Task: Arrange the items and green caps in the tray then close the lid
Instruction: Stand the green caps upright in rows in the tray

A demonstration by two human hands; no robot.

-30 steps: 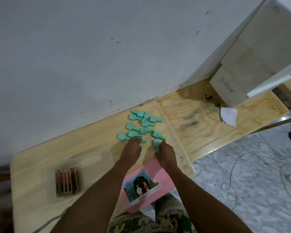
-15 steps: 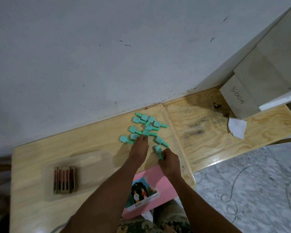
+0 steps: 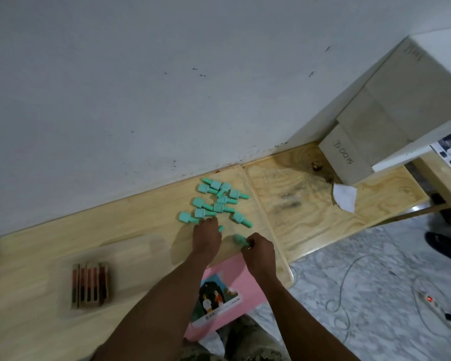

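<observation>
Several green caps (image 3: 220, 200) lie in a loose heap on the wooden table (image 3: 37, 256) near the wall. My left hand (image 3: 206, 237) rests palm down just below the heap, its fingertips touching a cap, and another cap's tip shows beside it. My right hand (image 3: 258, 252) pinches one green cap (image 3: 238, 238) between its fingers, slightly blurred. A clear plastic tray (image 3: 130, 259) sits at the left with several reddish tubes (image 3: 89, 285) standing side by side in it. A pink card lid (image 3: 227, 290) with a picture overhangs the table's near edge under my forearms.
A white wall runs along the table's back edge. A second plywood board (image 3: 323, 204) adjoins on the right, with a stone block (image 3: 349, 157) and a scrap of white paper (image 3: 345, 196). A cable and power strip (image 3: 432, 302) lie on the marble floor.
My right hand has drawn back toward me with a green cap in its fingers. My left hand stays at the heap's near edge. The view shifted a little.
</observation>
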